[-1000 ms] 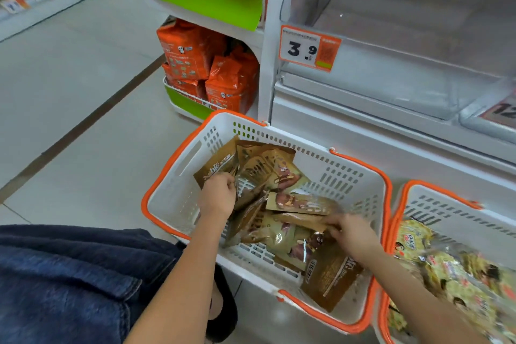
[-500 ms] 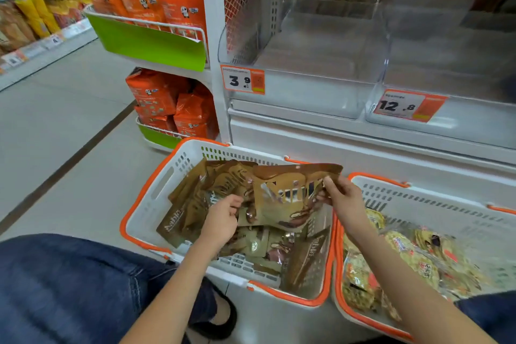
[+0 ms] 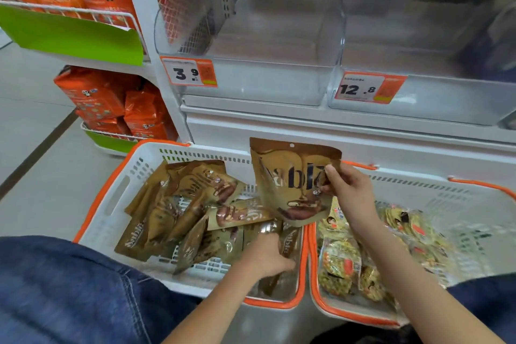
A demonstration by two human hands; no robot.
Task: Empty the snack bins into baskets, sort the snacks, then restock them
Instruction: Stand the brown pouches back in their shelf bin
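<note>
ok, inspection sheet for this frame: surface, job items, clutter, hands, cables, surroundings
Surface: grey tiled floor, two baskets standing on it.
Job's things: left basket holds brown pouches; right basket holds yellow-green packets; clear bins tagged 3.9 and 12.8 look empty.
Clutter: nothing seen.
Hands: right hand pinches one brown pouch upright above the baskets; left hand reaches down among the pouches in the left basket, grip unclear.
Cables: nothing seen.
Surroundings: orange bags on a green-fronted rack; denim-clad knee lower left.
</note>
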